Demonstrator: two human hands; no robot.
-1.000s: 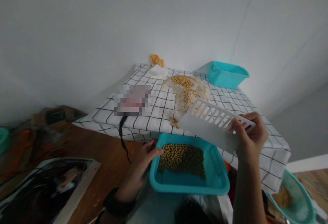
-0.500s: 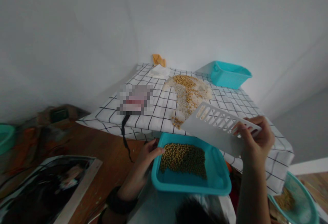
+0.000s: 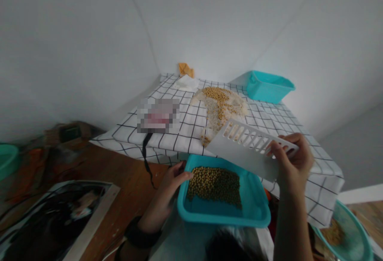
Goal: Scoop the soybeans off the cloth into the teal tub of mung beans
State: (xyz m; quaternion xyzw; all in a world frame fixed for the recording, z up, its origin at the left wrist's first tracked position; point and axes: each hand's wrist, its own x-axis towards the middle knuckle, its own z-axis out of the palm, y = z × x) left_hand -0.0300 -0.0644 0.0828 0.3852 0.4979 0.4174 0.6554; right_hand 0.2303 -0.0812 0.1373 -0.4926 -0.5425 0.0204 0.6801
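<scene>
My left hand point(image 3: 172, 183) grips the left rim of a turquoise plastic basin point(image 3: 254, 197), thumb over the edge. Inside the basin lie yellow soybeans point(image 3: 203, 179) and darker green beans point(image 3: 229, 191). A thin white slotted plastic panel point(image 3: 242, 149) is pinched in my right hand point(image 3: 293, 157) by its slotted right end. The panel is tilted above the table edge and the back right of the basin. Beyond it, a pile of soybeans point(image 3: 215, 93) and pale grains point(image 3: 236, 107) spreads over the checked cloth point(image 3: 191, 123), partly hidden by the panel.
A second turquoise bin point(image 3: 269, 87) stands at the table's back right. An orange cloth point(image 3: 185, 69) and a white cloth or paper point(image 3: 187, 82) lie at the back left. A blurred-out object point(image 3: 158, 116) with a black strap lies left. At lower right is another basin point(image 3: 353, 229).
My right hand has brought the slotted panel a little to the left, nearer the near end of the grain pile. My left hand still grips the basin.
</scene>
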